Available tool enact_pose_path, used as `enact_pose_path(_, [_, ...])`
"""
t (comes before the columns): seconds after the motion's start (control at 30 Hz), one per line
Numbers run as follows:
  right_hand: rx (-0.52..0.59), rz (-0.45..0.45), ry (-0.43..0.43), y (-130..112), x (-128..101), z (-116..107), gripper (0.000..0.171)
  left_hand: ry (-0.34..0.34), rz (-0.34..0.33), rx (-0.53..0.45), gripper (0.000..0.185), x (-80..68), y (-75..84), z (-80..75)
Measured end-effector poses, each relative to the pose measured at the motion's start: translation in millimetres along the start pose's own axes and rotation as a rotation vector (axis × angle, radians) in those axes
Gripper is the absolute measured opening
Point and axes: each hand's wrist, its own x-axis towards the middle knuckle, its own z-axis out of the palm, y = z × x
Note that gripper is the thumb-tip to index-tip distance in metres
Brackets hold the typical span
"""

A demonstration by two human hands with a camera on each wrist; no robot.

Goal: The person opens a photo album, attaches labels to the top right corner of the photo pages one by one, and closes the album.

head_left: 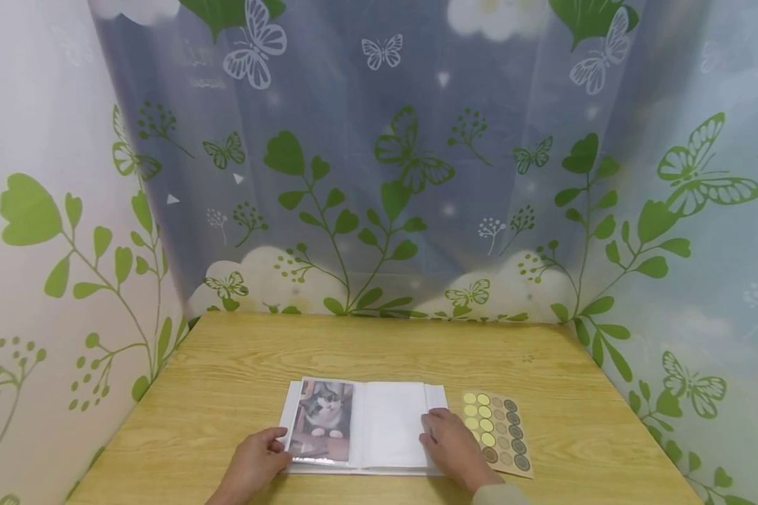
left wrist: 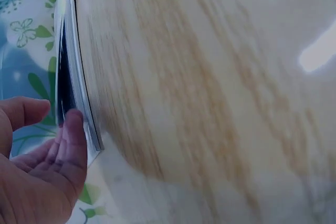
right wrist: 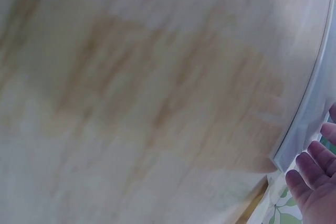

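A white photo album (head_left: 394, 428) lies open on the wood-grain table in the head view. Its left page shows a cat photo (head_left: 324, 415) behind a glossy sleeve, and its right page is plain white. My left hand (head_left: 255, 457) touches the album's lower left edge. In the left wrist view its fingers (left wrist: 73, 145) are extended beside the album's edge, with the thumb apart. On the right, my other hand (head_left: 451, 445) rests over the album's right margin. The right wrist view shows its fingers (right wrist: 315, 171) loosely spread at the album's corner.
A brown sheet of round stickers (head_left: 500, 424), in yellow, tan and dark tones, lies just right of the album, partly behind my right hand. The table (head_left: 379, 344) is bordered at the back and sides by a curtain (head_left: 328, 231) printed with leaves and butterflies.
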Motion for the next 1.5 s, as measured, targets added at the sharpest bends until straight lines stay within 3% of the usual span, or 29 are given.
enact_pose_path(0.33, [-0.004, 0.024, -0.017, -1, 0, -1, 0.037, 0.018, 0.013, 0.135, 0.035, 3.1, 3.3, -5.0])
enact_pose_path(0.53, [0.005, 0.032, -0.018, -1, 0, -2, 0.037, 0.028, 0.048, 0.138, 0.034, 7.2, 12.1, -2.2])
enact_pose_path(0.77, [0.033, 0.049, -0.020, -2, -1, -7, 0.035, 0.035, 0.124, 0.071, 0.032, 11.8, 25.5, 10.2])
enact_pose_path(1.1, [0.061, 0.090, 0.013, -3, -2, -13, 0.035, -0.008, 0.217, 0.107, 0.035, 20.0, 47.5, 30.0])
enact_pose_path(1.27, [0.065, 0.138, 0.026, 1, -2, -19, 0.036, -0.054, 0.236, 0.126, 0.041, 25.1, 59.1, 41.0])
enact_pose_path(1.5, [0.093, 0.120, 0.100, 14, -9, -28, 0.036, -0.120, 0.224, 0.170, 0.045, 30.2, 73.3, 58.4])
